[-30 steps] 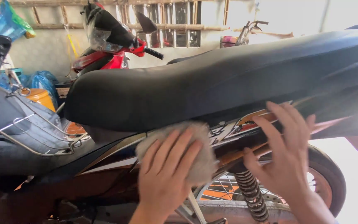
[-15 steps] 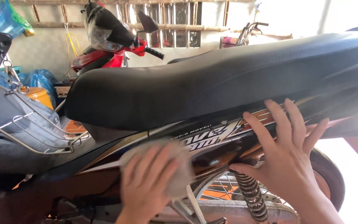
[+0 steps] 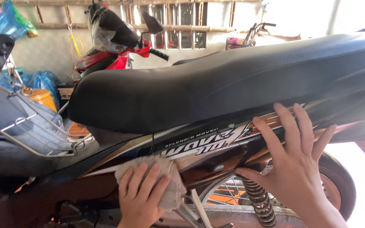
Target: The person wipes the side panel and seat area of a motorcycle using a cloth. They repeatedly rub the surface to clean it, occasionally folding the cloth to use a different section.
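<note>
garage: parked motorbikes [image 3: 233,93], stored clutter

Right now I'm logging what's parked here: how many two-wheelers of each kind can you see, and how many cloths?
Motorbikes: 2, the black-seated one being wiped and a red one behind.
Bicycles: 1, only its handlebar shows.
Cloths: 1, a grey rag under the left hand.
Total: 4
</note>
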